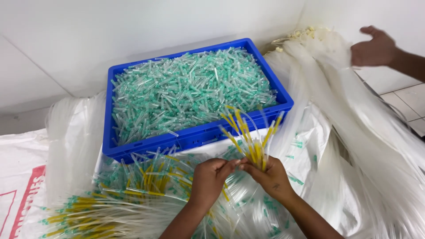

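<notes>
Both hands hold one small bunch of thin clear tubes with yellow ends [250,144]. Right hand [271,175] pinches the bunch at the bottom, and left hand [211,177] closes on it from the other side, fingertips touching. The yellow ends fan upward, a bit blurry.

The bunch sits just in front of the near edge of the blue crate [195,137]. That crate is full of little green and clear caps [190,90].

Below the left hand lies a pile of finished tubes [110,199] with yellow and green ends, spread toward the near left corner of the plastic sheet [71,132].

Long white tubes [354,119] hang down the right side. Another person's hand [374,46] reaches over them at the far right corner.

To do this well, it looks wise to keep the ends lined up and the pinch snug, so no tube slips out.
</notes>
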